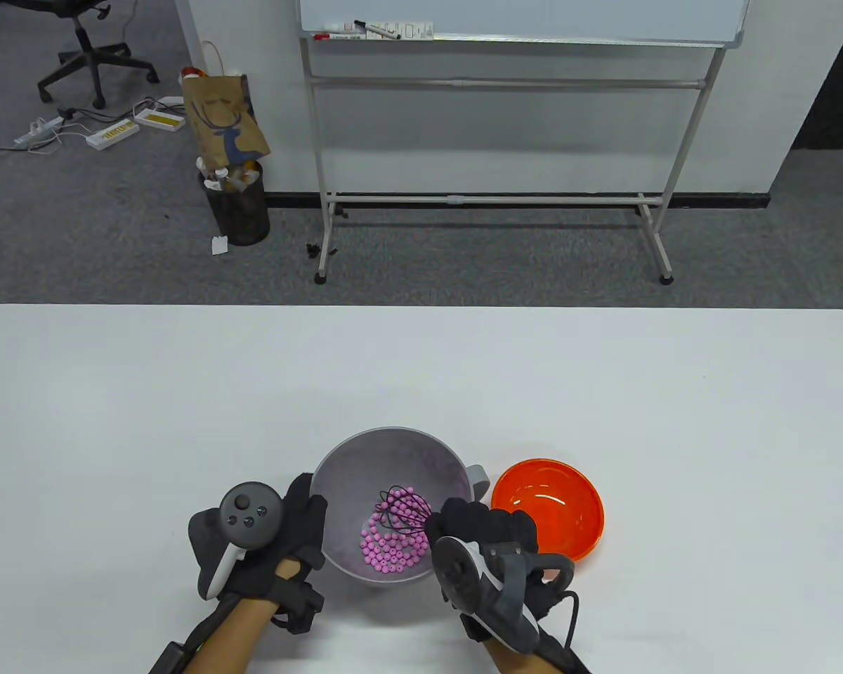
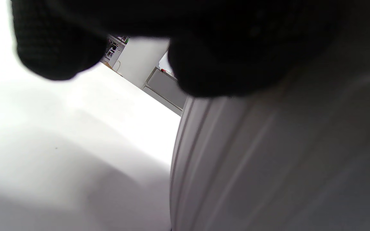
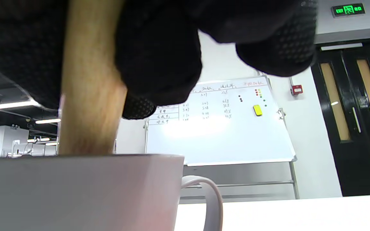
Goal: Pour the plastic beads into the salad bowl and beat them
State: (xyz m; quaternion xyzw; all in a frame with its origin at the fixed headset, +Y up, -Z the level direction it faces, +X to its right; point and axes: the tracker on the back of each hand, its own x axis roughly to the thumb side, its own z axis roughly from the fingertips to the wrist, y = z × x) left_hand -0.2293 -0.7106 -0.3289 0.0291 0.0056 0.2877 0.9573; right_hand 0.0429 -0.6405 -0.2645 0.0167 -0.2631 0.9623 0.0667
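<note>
A grey salad bowl [image 1: 365, 463] with a side handle [image 1: 479, 479] stands near the table's front edge, with several pink beads [image 1: 388, 549] in its bottom. My right hand [image 1: 481, 530] grips the wooden handle [image 3: 90, 96] of a whisk whose dark wire head [image 1: 404, 511] sits among the beads. My left hand [image 1: 302, 523] holds the bowl's left rim; in the left wrist view its fingers [image 2: 223, 61] lie against the ribbed outer wall [image 2: 268, 166]. An orange bowl [image 1: 549, 507] stands just right of the grey one, with nothing visible in it.
The white table [image 1: 421, 379] stretches wide to both sides and behind the bowls. Beyond its far edge stand a whiteboard frame [image 1: 492, 196] and a waste bin [image 1: 239, 203] on the carpet.
</note>
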